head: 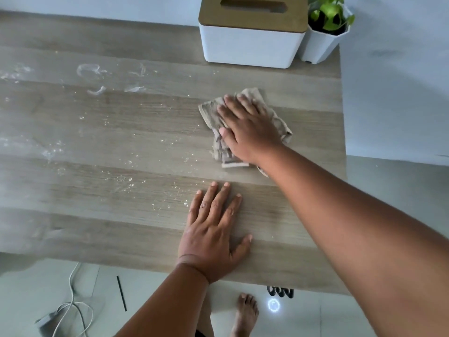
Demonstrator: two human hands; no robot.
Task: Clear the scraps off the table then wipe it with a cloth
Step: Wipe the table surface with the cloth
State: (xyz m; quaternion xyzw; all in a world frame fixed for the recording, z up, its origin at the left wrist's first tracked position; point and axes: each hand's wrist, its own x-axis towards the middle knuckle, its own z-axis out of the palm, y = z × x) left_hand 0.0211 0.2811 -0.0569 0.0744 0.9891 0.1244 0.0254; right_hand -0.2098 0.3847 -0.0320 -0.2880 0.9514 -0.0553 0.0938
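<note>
While the left hand (213, 235) is laid flat on the tabletop (97, 215) with fingers spread, the crumpled cloth (245, 127) is pressed down under the straight, close-set fingers of the right hand (247, 128). Pale crumbs (126, 181) and wispy scraps (97, 79) are scattered left of both hands' fingers.

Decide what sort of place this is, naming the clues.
Probably a home room: a wooden table holding a tissue box and potted plant, a tiled floor with a cable.
</note>
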